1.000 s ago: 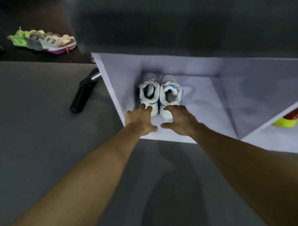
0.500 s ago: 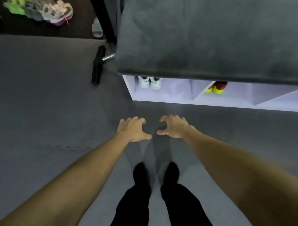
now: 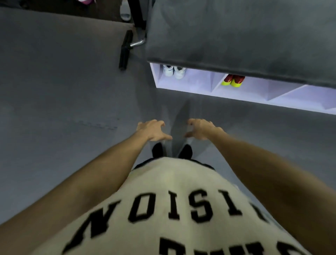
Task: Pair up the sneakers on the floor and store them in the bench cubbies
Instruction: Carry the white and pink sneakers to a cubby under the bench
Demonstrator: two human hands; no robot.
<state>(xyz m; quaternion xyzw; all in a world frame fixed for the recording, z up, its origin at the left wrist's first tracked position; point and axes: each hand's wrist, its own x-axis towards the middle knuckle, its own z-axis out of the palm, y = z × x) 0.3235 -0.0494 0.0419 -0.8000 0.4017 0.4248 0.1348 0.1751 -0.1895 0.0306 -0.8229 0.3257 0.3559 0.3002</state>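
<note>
A pair of white sneakers [image 3: 174,71] stands side by side in the leftmost cubby of the white bench [image 3: 200,87], under its grey cushion [image 3: 236,36]. A red and yellow pair [image 3: 233,81] sits in the cubby to its right. My left hand [image 3: 153,129] and my right hand [image 3: 200,128] hover over the grey floor in front of the bench, well apart from the shoes. Both hands are empty with fingers spread and curled. A scrap of a pink sneaker [image 3: 85,1] shows at the top edge.
A black-handled metal bar [image 3: 125,51] lies on the floor left of the bench. A pale slipper [image 3: 125,15] lies beyond it. Further cubbies [image 3: 300,96] at the right hold nothing visible. My cream shirt with black letters [image 3: 172,209] and black feet [image 3: 172,151] fill the lower view.
Both hands let go of the white sneakers and pulled back out of the cubby. The view rose and tilted down, so the loose sneakers at top left slid almost out of sight.
</note>
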